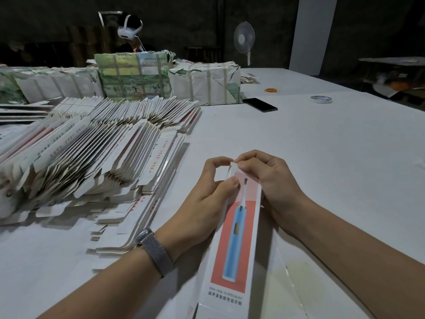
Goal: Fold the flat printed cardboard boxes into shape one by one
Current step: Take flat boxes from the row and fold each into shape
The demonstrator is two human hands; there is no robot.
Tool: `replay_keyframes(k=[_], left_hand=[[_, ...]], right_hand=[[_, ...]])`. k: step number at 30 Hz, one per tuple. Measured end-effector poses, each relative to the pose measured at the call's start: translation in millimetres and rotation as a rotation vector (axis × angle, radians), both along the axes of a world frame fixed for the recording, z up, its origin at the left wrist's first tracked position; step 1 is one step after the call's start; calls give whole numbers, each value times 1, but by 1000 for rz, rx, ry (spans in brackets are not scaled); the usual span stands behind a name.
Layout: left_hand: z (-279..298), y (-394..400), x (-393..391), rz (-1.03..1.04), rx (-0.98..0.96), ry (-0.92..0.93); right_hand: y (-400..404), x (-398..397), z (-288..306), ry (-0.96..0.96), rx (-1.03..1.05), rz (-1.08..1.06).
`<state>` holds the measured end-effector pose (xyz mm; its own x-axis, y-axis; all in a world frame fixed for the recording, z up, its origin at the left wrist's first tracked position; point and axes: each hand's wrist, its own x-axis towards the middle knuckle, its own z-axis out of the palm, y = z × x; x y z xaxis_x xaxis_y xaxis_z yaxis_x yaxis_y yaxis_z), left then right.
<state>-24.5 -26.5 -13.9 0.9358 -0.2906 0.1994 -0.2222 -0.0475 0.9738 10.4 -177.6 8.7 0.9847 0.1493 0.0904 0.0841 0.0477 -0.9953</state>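
From the head camera I look down at a white table (322, 157). In the centre, near me, a long narrow box (232, 245) is already opened into shape and lies lengthwise, running away from me. Its top face shows a blue electric toothbrush on a red panel, with print below it.

Both hands work at the box's far end. My left hand (204, 201) grips the box from the left side, thumb pressed on the top face near the brush head, forefinger curled up to the end flap (231, 165). My right hand (264, 178) grasps the right side, its fingertips pinching the same small flap, touching the left forefinger. A grey mesh watch band (154, 252) sits on the left wrist.

To the left, just beside my left forearm, lies a large fanned pile of flat boxes (92, 157), white with red print. Behind it stand wrapped bundles (133, 77) bound with tape.

Farther off on the right lie a black phone (259, 104), a tape roll (320, 99) and orange rubber bands (272, 90), well apart from the hands. A white fan (244, 39) stands beyond the table in the dark.
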Motion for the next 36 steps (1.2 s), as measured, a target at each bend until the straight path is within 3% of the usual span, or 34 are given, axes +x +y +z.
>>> replay_keyframes(k=[16, 22, 36], left_hand=[[-3, 2, 4, -9, -10, -12], [-4, 2, 9, 59, -139, -30], [-6, 3, 9, 155, -192, -67]], right_hand=[[-2, 4, -5, -36, 42, 59], [3, 1, -14, -47, 102, 134], [3, 1, -18, -134, 128, 54]])
